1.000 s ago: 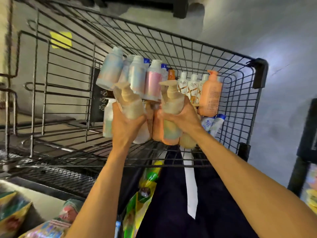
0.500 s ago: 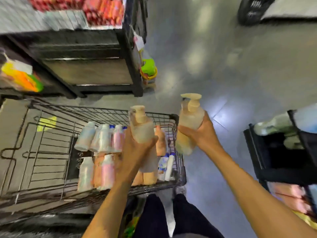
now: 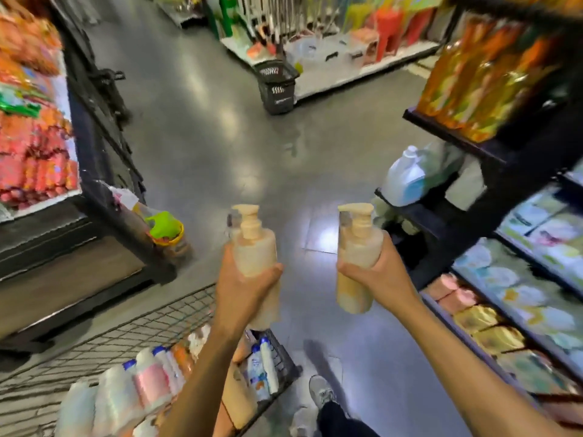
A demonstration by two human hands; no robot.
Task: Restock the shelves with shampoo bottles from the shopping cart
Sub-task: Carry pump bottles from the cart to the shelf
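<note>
Head view, shop aisle, blurred by motion.

- Right shelving (image 3: 511, 197): dark frame with tiers of packets running near to far. I judge it the likely target, as the body and right arm lean that way.
- Left shelving (image 3: 94, 171): red and orange packs, well apart from the hands.
- Shopping cart (image 3: 126, 335): near left, under the left forearm. The stock bottles (image 3: 151, 383) lie packed side by side in it, so plenty is left to shelve.
- Left pump bottle (image 3: 257, 257): upright, clear of the cart, over the bare floor. Two pump heads show; this may be a second bottle behind it or blur, I cannot tell which.
- Right pump bottle (image 3: 356, 247): upright, nearer the right shelving. Carried pump-up, probably so it can be stood straight on a tier.
- Left hand (image 3: 243, 288): fingers wrapped round the bottle's middle.
- Right hand (image 3: 375, 272): fingers (image 3: 347, 268) curled across the body. A mid-body grip leaves the base free to set down.
</note>
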